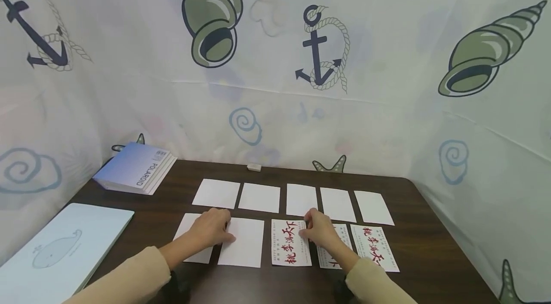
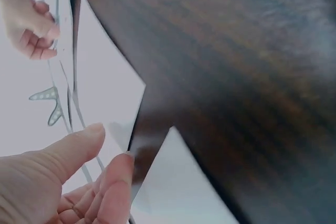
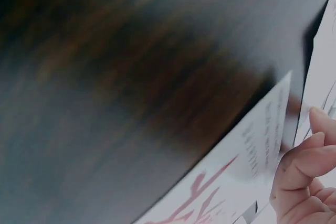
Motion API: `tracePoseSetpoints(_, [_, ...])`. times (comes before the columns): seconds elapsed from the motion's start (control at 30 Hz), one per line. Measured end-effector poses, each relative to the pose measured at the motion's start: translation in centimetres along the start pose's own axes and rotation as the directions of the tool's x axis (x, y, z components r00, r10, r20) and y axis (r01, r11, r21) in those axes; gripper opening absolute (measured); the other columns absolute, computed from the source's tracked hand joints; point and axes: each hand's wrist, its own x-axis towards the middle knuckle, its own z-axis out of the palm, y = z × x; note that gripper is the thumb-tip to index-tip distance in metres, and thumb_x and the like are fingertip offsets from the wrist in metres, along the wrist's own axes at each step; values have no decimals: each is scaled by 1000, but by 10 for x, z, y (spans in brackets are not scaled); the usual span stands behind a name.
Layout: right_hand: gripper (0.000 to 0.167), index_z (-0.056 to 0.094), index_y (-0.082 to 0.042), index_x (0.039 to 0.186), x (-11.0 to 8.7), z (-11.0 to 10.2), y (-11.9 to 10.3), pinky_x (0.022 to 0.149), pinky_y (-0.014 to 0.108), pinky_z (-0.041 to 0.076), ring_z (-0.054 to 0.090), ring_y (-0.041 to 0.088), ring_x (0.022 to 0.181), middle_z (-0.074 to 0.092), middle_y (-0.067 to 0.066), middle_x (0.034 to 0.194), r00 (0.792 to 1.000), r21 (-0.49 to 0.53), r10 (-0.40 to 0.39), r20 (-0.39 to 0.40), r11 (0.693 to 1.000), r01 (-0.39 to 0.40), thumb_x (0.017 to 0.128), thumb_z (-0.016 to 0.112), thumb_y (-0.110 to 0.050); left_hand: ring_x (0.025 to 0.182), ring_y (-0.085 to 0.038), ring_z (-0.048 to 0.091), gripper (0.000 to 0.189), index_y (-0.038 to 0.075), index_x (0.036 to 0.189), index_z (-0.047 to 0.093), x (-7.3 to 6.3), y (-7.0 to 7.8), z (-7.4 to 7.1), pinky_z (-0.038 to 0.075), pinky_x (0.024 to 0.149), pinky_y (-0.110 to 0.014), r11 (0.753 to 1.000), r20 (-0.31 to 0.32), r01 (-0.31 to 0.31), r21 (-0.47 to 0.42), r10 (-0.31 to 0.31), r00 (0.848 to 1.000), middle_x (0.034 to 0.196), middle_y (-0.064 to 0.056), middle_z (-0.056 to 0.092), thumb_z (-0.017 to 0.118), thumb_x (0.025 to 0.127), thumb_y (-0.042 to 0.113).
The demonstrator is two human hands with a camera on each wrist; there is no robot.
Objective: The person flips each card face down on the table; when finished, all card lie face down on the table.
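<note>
In the head view, my left hand (image 1: 211, 228) touches the left edge of a blank white card (image 1: 242, 245) in the front row. The left wrist view shows its thumb and forefinger apart beside that card's edge. Another blank card (image 1: 191, 220) lies partly beneath this hand. My right hand (image 1: 322, 233) has its thumb at the right edge of a card with red characters (image 1: 284, 256); its fingers bend by the upper corner. Partly covered by that hand is a second printed card (image 1: 343, 233). A third printed card (image 1: 374, 249) lies to the right.
A back row of several blank white cards (image 1: 258, 197) lies behind the hands. At the left are a blue POLAROID box or stack (image 1: 135, 165) and a pale board with a whale drawing (image 1: 64, 246). A small white block (image 1: 254, 167) sits by the patterned curtain (image 1: 275, 117).
</note>
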Motion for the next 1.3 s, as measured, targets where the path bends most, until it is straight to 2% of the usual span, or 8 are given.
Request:
tracePoseSetpoints(0.17, [36,48,-5,91,0,-2,2,53,24,35,43,14,61,49,4,73,999,-25,-20,-25,1000,19,72,78,-4,47,-8,52,21,2,85,63,13,6,0,42,46,-23,988,11,10,-155,-8,1000,59,2,54,79,73,11])
tracePoseSetpoints(0.3, [37,45,-8,89,-2,-2,4,51,22,33,41,12,59,48,1,70,998,-35,-49,-46,998,48,72,78,-3,54,-8,57,20,0,92,64,29,18,9,48,48,-22,936,65,1,-353,24,998,65,0,58,75,77,8])
tracePoseSetpoints(0.4, [38,44,-9,88,-2,-1,5,50,21,32,41,11,57,48,-1,68,995,-37,-79,-63,996,76,72,78,-3,60,-9,58,23,-1,98,64,39,30,19,50,52,-22,901,105,6,-434,45,993,72,-1,61,73,79,10])
tracePoseSetpoints(0.57, [37,45,-9,88,-2,4,5,49,19,33,42,10,58,49,-2,69,989,-5,-125,-73,992,125,72,78,-2,61,-10,58,24,-2,98,65,48,44,34,52,54,-23,893,124,33,-448,26,992,76,-3,63,74,79,10])
tracePoseSetpoints(0.8, [36,46,-9,89,-1,5,4,50,20,34,43,10,59,50,-2,69,992,12,-102,-79,995,104,73,78,-5,53,-9,53,16,2,85,64,55,51,45,47,48,-21,902,60,20,-432,6,998,66,1,56,76,75,7])
tracePoseSetpoints(0.97, [31,50,-6,93,-6,2,-1,50,20,35,43,9,59,50,0,71,990,27,-113,-87,993,116,76,76,-7,52,-9,52,14,3,83,63,56,55,41,46,47,-20,888,85,30,-458,10,996,65,0,54,73,74,4])
tracePoseSetpoints(1.17, [22,55,0,93,-21,8,-24,50,18,39,47,7,62,53,1,73,978,214,-209,11,956,202,82,70,-10,51,-9,53,13,1,83,63,59,61,32,46,47,-20,874,111,35,-485,22,994,64,-1,55,70,72,1])
tracePoseSetpoints(1.3, [29,55,-1,91,-26,19,-35,51,18,40,48,5,63,54,0,73,981,248,-192,19,952,182,81,72,-22,51,-8,54,13,1,83,63,63,66,32,49,48,-21,865,123,30,-501,37,992,65,-1,56,65,70,0])
